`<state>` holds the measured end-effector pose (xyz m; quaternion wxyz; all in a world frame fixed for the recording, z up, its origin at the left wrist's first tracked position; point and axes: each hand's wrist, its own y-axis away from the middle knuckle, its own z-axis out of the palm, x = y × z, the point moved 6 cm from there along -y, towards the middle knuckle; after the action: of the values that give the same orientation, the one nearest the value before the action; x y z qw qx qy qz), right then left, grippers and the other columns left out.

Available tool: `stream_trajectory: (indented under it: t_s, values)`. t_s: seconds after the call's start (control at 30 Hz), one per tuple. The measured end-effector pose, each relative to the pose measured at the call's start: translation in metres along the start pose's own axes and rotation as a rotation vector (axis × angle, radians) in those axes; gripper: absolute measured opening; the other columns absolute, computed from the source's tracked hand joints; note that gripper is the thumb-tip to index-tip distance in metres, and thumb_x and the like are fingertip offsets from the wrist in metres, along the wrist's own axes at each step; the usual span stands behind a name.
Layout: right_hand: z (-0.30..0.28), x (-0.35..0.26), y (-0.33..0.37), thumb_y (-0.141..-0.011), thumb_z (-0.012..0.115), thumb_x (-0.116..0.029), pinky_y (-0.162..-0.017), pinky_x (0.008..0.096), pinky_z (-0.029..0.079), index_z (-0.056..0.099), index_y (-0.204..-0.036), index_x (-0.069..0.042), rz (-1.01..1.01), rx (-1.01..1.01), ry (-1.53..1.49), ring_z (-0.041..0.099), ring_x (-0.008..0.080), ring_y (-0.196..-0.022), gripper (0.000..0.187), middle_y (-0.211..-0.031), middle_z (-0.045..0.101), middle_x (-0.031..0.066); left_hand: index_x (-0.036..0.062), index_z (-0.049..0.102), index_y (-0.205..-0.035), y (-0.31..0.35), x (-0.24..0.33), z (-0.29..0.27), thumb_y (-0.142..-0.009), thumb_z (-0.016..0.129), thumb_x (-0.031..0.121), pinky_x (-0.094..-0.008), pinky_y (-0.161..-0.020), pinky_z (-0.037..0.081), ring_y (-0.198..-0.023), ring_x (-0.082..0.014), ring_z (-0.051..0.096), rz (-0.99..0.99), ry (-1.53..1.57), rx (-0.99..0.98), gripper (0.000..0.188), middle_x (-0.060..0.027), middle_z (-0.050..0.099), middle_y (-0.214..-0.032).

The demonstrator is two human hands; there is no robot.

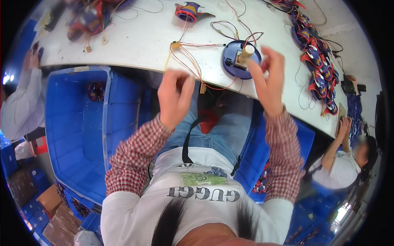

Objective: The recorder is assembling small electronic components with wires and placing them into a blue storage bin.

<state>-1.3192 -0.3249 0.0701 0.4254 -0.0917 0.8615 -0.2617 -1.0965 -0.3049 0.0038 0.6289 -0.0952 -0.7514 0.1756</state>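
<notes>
Round blue housing (232, 50) partly behind the right hand (269, 80), upper-left red-and-blue parts (88, 20) blurry.

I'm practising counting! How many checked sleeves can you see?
2: the left checked sleeve, just below the left hand, and the right checked sleeve, below the right hand, which is near the round blue base. None looks hidden.

Along the right edge of the white tabletop (139, 51) there lies a long row of red and purple pieces (316, 61). Below the near edge stand blue crates — a large left crate (92, 131), having some red-dark parts (96, 91) inside, and a right crate (254, 160). Beyond the right corner is a person in white (337, 170).
</notes>
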Motion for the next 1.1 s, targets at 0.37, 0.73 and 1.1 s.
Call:
stream_trajectory:
  t_s: [0.37, 0.73, 1.1]
  values:
    - [0.091, 0.018, 0.140, -0.092, 0.055, -0.013, -0.058, 0.0252, 0.047, 0.061, -0.108, 0.001, 0.690, -0.433, -0.658, 0.058, 0.0177, -0.066, 0.021, -0.089, 0.066, 0.0111, -0.0002, 0.058, -0.098, 0.039, -0.032, 0.013, -0.083, 0.060, 0.003, -0.0217, -0.057, 0.039, -0.062, -0.0111, 0.044, -0.218, -0.093, -0.210, 0.016, -0.0037, 0.050, -0.077]
    - [0.130, 0.030, 0.125, -0.097, 0.053, -0.019, -0.054, 0.0195, 0.044, 0.059, -0.109, 0.003, 1.098, -0.260, -1.332, 0.054, 0.0098, -0.060, 0.026, -0.082, 0.065, 0.0085, 0.0002, 0.060, -0.103, -0.095, -0.045, -0.006, -0.086, 0.057, 0.010, -0.0271, -0.067, 0.043, -0.074, -0.0173, 0.048, 0.413, -0.788, -0.236, 0.020, -0.0078, 0.053, -0.088]
    - [0.135, 0.040, 0.129, -0.097, 0.052, -0.019, -0.047, 0.0189, 0.038, 0.060, -0.106, 0.004, 1.114, -0.198, -1.394, 0.048, 0.0083, -0.052, 0.025, -0.073, 0.061, 0.0063, -0.0014, 0.061, -0.089, -0.120, -0.068, -0.006, -0.087, 0.057, 0.012, -0.0222, -0.058, 0.043, -0.064, -0.0126, 0.052, -0.555, -0.003, -0.521, 0.015, -0.0081, 0.059, -0.078]
